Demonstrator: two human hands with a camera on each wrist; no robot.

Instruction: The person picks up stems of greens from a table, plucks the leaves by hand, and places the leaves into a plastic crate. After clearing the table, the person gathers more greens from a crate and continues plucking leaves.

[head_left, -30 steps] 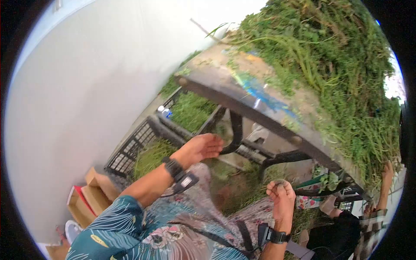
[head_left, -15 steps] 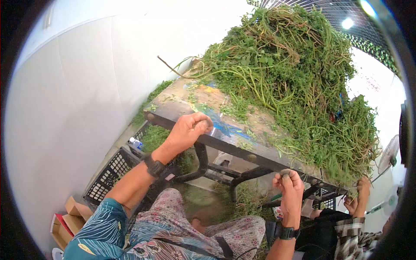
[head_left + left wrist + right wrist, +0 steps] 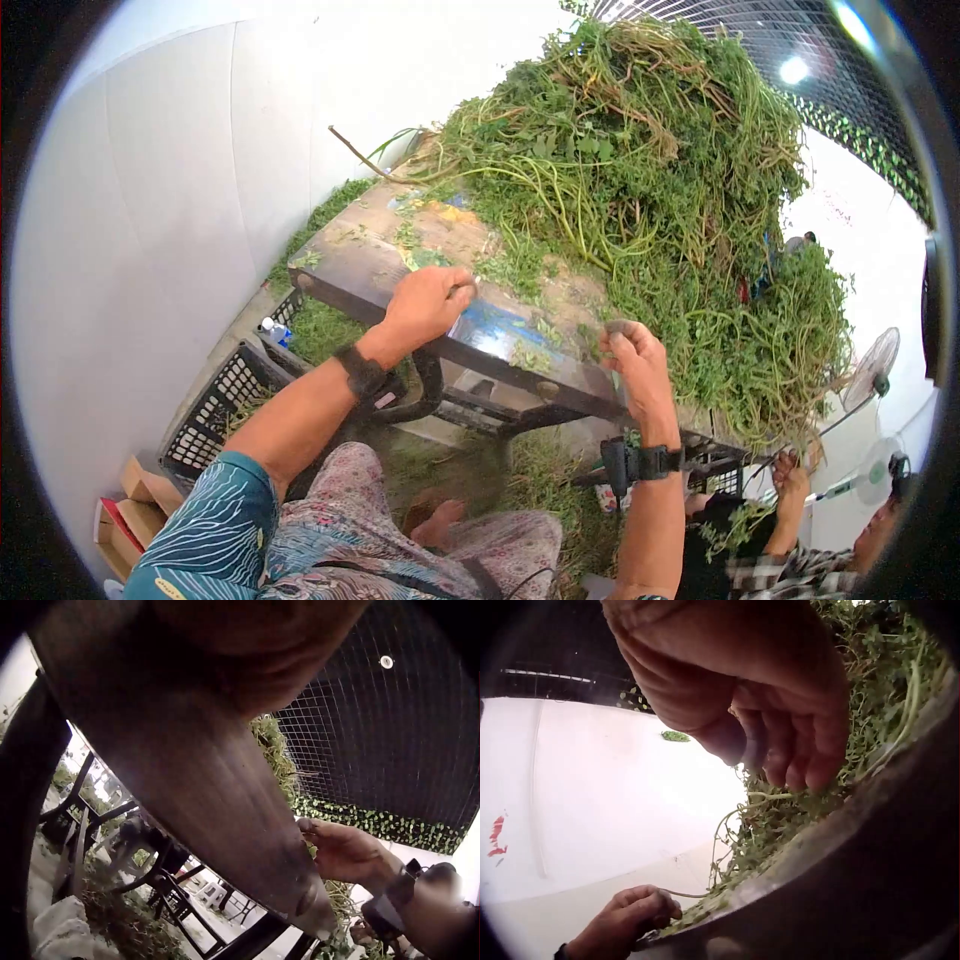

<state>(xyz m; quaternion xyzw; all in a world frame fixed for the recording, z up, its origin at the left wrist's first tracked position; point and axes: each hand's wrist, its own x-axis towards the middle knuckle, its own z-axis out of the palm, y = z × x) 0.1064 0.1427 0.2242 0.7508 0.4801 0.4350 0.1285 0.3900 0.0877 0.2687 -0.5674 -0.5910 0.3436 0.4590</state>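
A big heap of green stems and leaves (image 3: 660,190) covers a worn table (image 3: 360,255) with a dark metal frame. My left hand (image 3: 432,300) rests on the table's near edge with its fingers curled, and it pinches a thin stem (image 3: 684,894) that runs back to the heap. My right hand (image 3: 632,352) is raised over the table top at the foot of the heap. Its fingers are curled, with a small grey thing (image 3: 618,327) at their tips. In the right wrist view those fingertips (image 3: 804,774) touch the greens (image 3: 780,817).
A black plastic crate (image 3: 225,400) holding greens stands on the floor to the left, by a white wall (image 3: 150,200). Cardboard boxes (image 3: 125,495) lie nearer. Another person's hand (image 3: 790,470) holds greens at the lower right, near a standing fan (image 3: 868,372). Wire mesh (image 3: 860,80) hangs overhead.
Both hands have come up from under the table. The left went onto the table's edge, the right from the front rail to the foot of the heap. The view has lifted.
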